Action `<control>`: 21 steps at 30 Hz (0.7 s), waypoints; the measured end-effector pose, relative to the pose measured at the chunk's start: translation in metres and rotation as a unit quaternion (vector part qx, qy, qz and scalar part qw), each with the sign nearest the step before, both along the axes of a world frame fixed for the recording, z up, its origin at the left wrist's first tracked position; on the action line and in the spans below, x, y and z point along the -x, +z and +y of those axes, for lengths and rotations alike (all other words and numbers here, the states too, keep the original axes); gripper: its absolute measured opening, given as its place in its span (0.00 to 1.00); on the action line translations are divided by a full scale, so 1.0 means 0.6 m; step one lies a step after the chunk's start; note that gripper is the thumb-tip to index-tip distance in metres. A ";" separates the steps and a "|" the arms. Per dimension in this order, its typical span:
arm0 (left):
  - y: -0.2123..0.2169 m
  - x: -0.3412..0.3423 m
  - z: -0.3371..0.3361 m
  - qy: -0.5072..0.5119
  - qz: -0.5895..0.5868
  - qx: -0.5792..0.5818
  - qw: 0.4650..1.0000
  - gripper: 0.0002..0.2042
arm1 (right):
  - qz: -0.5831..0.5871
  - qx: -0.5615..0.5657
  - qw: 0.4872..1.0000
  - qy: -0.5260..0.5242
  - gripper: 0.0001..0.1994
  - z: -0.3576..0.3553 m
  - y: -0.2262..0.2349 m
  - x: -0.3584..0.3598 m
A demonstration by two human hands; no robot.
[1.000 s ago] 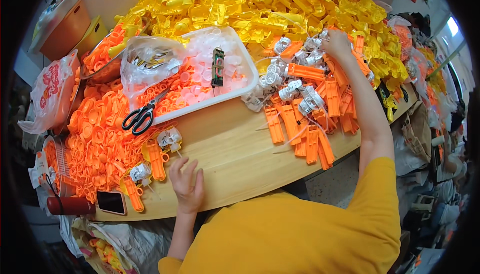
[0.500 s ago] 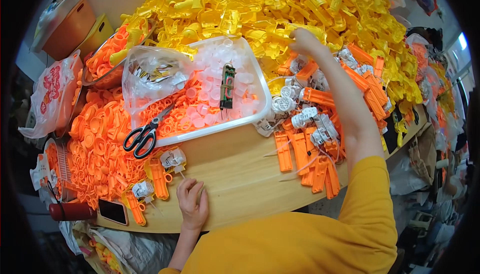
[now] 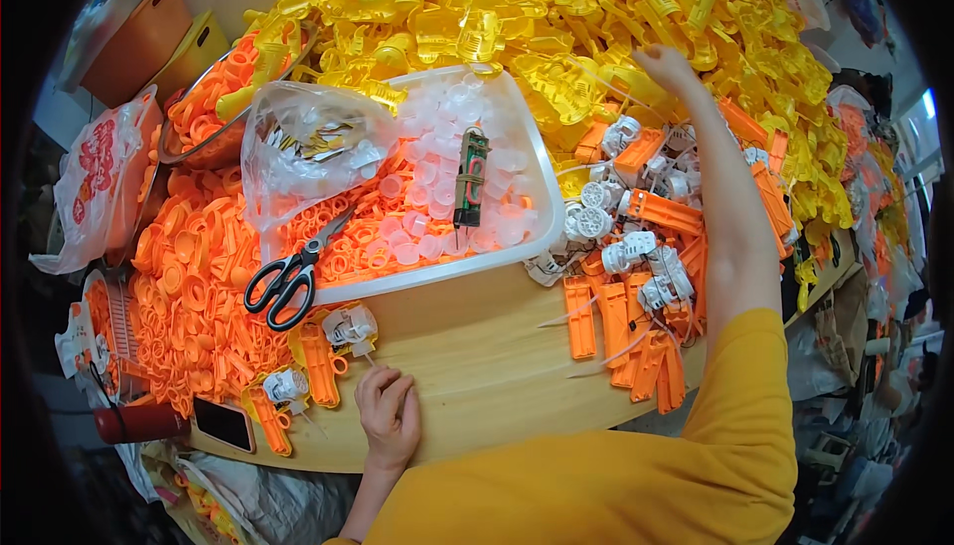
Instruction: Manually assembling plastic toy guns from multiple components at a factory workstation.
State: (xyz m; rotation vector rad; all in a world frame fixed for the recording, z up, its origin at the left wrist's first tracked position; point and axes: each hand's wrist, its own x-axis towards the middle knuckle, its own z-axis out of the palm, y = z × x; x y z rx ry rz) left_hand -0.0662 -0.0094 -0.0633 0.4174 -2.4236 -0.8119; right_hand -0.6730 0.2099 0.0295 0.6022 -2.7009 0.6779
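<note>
My right hand [image 3: 668, 70] reaches far across to the heap of yellow plastic parts [image 3: 556, 8], touching its near slope. Its fingertips are lost among the yellow pieces, so a grip cannot be made out. Below that forearm lie orange-and-white plastic assemblies [image 3: 664, 213] with thin pale strips. My left hand [image 3: 390, 418] rests near the table's front edge, fingers loosely curled with nothing visible in them. Just beyond its knuckles are two yellow, orange and white assemblies [image 3: 320, 366], the nearer one's thin shaft pointing toward the hand.
A white tray [image 3: 437, 289] holds translucent cups, orange rings, a green circuit board [image 3: 470, 177] and a plastic bag [image 3: 308, 153]. Black-handled scissors [image 3: 285, 287] lie across its corner. Orange parts [image 3: 189, 277] cover the left side, near a phone [image 3: 225, 424] and a red cylinder [image 3: 139, 424].
My right hand has shifted right along the yellow heap. The left hand keeps its place by the small assemblies. The whole view has swung slightly.
</note>
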 end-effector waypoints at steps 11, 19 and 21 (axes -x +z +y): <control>0.005 0.005 -0.003 0.009 -0.006 -0.015 1.000 0.09 | 0.025 -0.065 0.997 0.028 0.25 -0.160 0.003 -0.025; -0.001 -0.001 -0.008 0.011 -0.011 -0.018 1.000 0.09 | -0.099 -0.029 0.993 -0.059 0.37 -0.338 -0.038 -0.044; 0.001 -0.001 -0.008 0.014 -0.013 -0.016 1.000 0.09 | -0.090 0.020 0.980 -0.177 0.36 -0.357 -0.034 -0.048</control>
